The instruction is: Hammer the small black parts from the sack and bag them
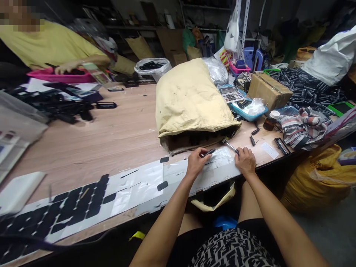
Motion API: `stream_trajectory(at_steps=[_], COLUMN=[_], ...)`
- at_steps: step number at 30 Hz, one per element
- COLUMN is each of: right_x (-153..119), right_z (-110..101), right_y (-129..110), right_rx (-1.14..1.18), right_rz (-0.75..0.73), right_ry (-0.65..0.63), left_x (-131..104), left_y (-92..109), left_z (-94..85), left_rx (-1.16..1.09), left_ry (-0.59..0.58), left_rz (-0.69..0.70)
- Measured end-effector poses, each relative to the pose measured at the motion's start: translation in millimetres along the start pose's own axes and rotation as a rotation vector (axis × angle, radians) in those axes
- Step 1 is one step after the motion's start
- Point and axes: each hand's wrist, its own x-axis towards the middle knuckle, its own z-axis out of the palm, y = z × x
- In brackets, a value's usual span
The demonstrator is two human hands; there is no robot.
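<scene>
My left hand [197, 162] is closed on a small black elongated part [208, 152], held just above the table's front edge. To its right, my right hand [245, 161] grips a slim metal-shafted tool [231, 147] that looks like a small hammer, its head pointing away from me. White sheets [222, 158] lie beneath both hands. Right beyond them rests a large yellow sack [191, 100], its dark mouth facing me; the contents are hard to make out. Two flat black pieces [162, 185] lie on the sheets left of my left hand.
Rows of flat black pieces [96, 194] cover the front left. A co-worker in a yellow shirt [55, 42] reaches into a pink tray [62, 75]. At right are a calculator [230, 94], cardboard box [269, 90], brown bottle [269, 123], striped cloth [300, 128] and many black ribbed parts [306, 87].
</scene>
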Motion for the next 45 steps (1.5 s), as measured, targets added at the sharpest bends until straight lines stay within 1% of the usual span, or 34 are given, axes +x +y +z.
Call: stream_trajectory(at_steps=[3, 5, 7, 10, 19, 22, 25, 27, 31, 33, 36, 38, 45], right_x=[0.5, 0.8, 0.9, 0.5, 3.6, 6.5, 3.5, -4.3, -29.9, -42.8, -56.7, -61.8, -68.3], right_z=[0.5, 1.4, 2.5, 3.5, -0.3, -3.6, -12.6, -22.3, -44.6, -53.3, -61.4, -64.8, -74.5], right_y=[0.4, 0.8, 1.3, 1.9, 3.5, 4.5, 5.1, 4.5, 0.8, -1.7, -6.5, -10.3, -22.0], right_rx=[0.000, 0.000, 0.000, -0.001, -0.002, 0.039, 0.143, 0.251, 0.596, 0.713, 0.759, 0.756, 0.696], right_rz=[-0.001, 0.001, 0.001, 0.000, -0.018, -0.008, 0.009, 0.034, 0.076, 0.088, 0.092, 0.067, -0.013], right_ry=[0.007, 0.015, 0.019, 0.020, -0.007, -0.026, -0.029, -0.031, -0.082, -0.119, -0.163, -0.164, -0.147], left_x=[-23.8, -32.9, -37.2, -38.2, -35.4, -34.5, -33.9, -33.5, -32.1, -31.4, -30.8, -30.9, -32.3], left_y=[-8.5, -12.8, -15.9, -18.7, -22.0, -22.8, -23.4, -23.6, -23.9, -24.1, -24.1, -23.6, -21.7], left_z=[2.7, 7.2, 11.0, 13.5, 14.0, 15.1, 15.9, 16.0, 15.9, 15.9, 16.0, 15.9, 15.7], left_rx=[-0.030, 0.001, 0.051, 0.108, 0.148, 0.161, 0.152, 0.135, 0.102, 0.098, 0.094, 0.092, 0.083], left_ry=[-0.024, -0.020, -0.013, -0.012, -0.018, -0.014, -0.006, -0.008, -0.012, -0.016, -0.021, -0.020, -0.012], left_rz=[-0.010, 0.032, 0.093, 0.155, 0.229, 0.232, 0.230, 0.230, 0.210, 0.206, 0.204, 0.204, 0.217])
